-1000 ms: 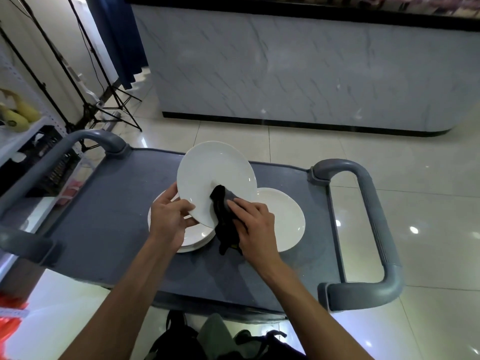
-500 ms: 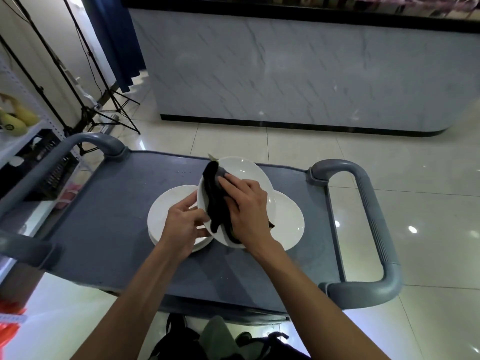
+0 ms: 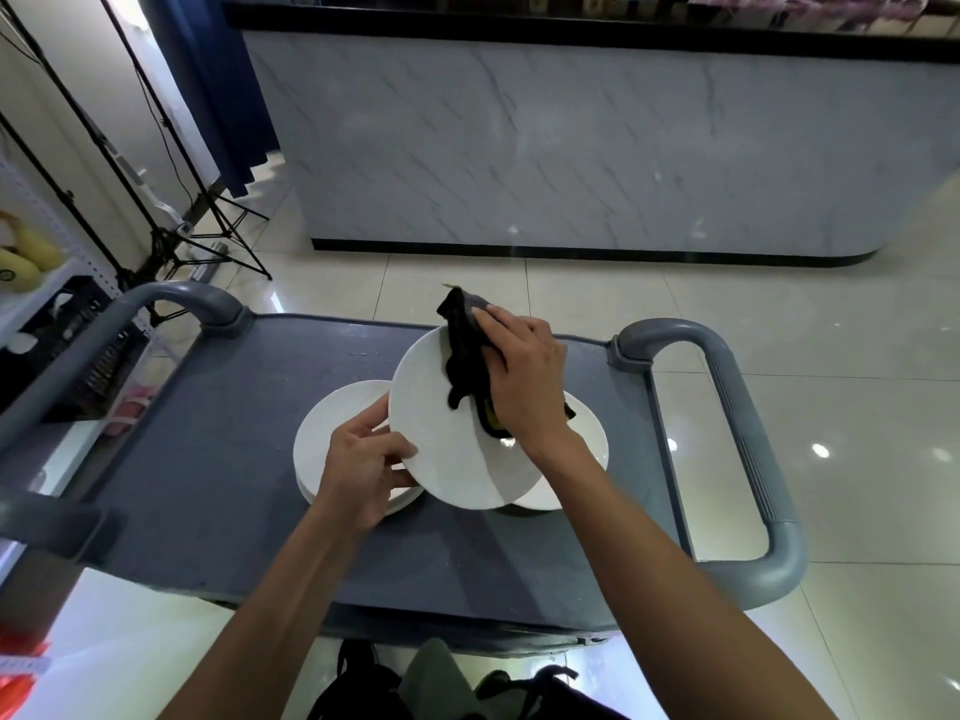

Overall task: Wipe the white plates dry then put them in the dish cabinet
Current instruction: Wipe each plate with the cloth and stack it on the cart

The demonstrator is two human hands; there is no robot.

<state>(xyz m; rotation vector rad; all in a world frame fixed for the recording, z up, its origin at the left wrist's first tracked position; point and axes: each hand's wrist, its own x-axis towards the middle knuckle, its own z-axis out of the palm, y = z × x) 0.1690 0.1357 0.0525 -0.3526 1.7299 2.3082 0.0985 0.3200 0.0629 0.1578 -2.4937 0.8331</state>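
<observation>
Above a grey cart, my left hand grips the left rim of a white plate and keeps it tilted. My right hand presses a black cloth against the plate's upper right part, fingers over the cloth. A short stack of white plates lies on the cart under my left hand. Another white plate lies to the right, mostly hidden behind the held plate and my right wrist.
The cart has grey loop handles at the left and right. A marble-fronted counter stands across the tiled floor. Tripod legs and a shelf with yellow items are at the left. Bags lie at my feet.
The cloth and my right hand have slid from the plate's lower middle up to its top right edge. The plate has tipped lower and moved right over the cart.
</observation>
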